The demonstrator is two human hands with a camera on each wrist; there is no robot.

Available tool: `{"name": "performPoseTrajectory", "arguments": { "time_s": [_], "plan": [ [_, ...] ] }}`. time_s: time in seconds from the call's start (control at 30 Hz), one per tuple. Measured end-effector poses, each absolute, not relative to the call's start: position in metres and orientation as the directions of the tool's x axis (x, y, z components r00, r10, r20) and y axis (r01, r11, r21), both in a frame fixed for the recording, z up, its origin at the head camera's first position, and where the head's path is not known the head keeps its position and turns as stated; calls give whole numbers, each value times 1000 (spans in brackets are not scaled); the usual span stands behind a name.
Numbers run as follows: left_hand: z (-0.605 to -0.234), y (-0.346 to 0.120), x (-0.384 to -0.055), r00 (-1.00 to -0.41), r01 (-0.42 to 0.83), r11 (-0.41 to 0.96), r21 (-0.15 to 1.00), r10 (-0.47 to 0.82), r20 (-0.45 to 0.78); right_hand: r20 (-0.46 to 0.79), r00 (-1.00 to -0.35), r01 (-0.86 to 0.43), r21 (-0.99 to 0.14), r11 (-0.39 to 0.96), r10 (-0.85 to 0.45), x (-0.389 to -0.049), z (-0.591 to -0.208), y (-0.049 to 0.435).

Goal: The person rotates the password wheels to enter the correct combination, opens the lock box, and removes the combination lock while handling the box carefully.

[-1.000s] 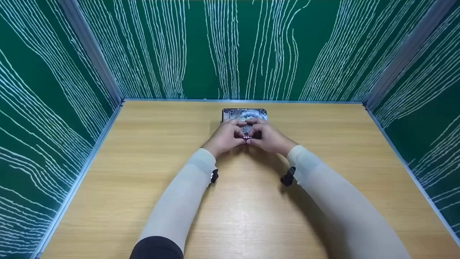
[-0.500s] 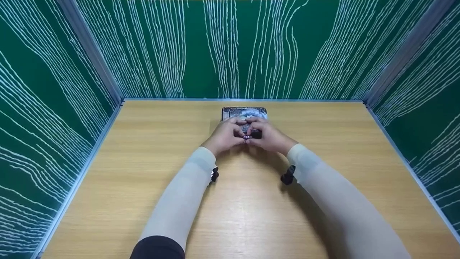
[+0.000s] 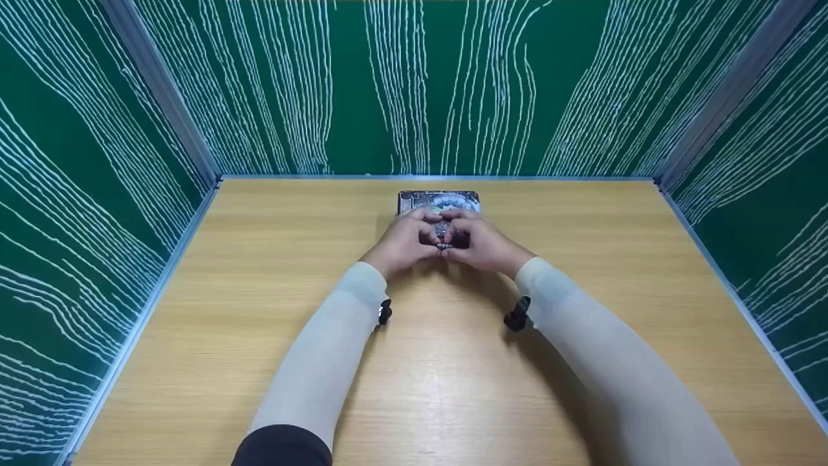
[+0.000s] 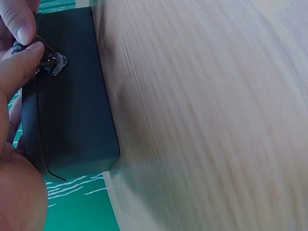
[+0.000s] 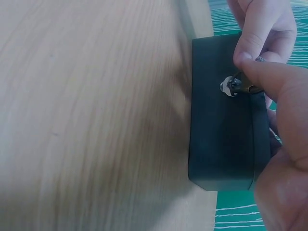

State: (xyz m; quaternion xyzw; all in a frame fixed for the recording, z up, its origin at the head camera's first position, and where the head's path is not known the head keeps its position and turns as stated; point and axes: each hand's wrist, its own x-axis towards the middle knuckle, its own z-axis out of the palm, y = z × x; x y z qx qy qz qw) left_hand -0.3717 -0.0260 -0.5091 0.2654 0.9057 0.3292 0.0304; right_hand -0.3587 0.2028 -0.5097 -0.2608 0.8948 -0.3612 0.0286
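A dark box [image 3: 440,199] with a printed picture on its lid stands at the table's far edge. Its plain dark front [image 4: 72,110] shows in the left wrist view. A small lock with ringed dials [image 3: 444,246], like a combination padlock, hangs at the front; its curved shackle [image 4: 50,47] passes through a metal hasp [image 4: 58,65]. My left hand [image 3: 404,243] pinches the lock between thumb and forefinger from the left. From the right, my right hand [image 3: 482,243] pinches it too, thumb tips nearly meeting. The other fingers of both hands lie over the lid. Fingertips hide much of the lock.
The wooden table [image 3: 440,375] spreads out in front of the box. Green walls [image 3: 362,84] with white wavy lines rise behind it and at both sides. Grey metal posts [image 3: 169,97] stand at the back corners.
The fingers and thumbs have shifted slightly around the lock, and its dials show a little differently. The box and both arms have hardly moved.
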Motion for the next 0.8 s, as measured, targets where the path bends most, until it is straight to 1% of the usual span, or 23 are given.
{"name": "performPoseTrajectory", "arguments": {
  "time_s": [0.13,0.47,0.8],
  "plan": [
    [-509,-26,-371,-856,462,637,617,503,121,161,-854,-468,-652,596,-495,-359,-510,203],
    [-510,-27,-373,-858,455,629,630,499,121,118,-869,-433,-649,625,-480,-359,-509,203],
    [-510,-27,-373,-861,451,638,624,496,115,118,-867,-434,-657,617,-483,-360,-511,203]
  ]
}}
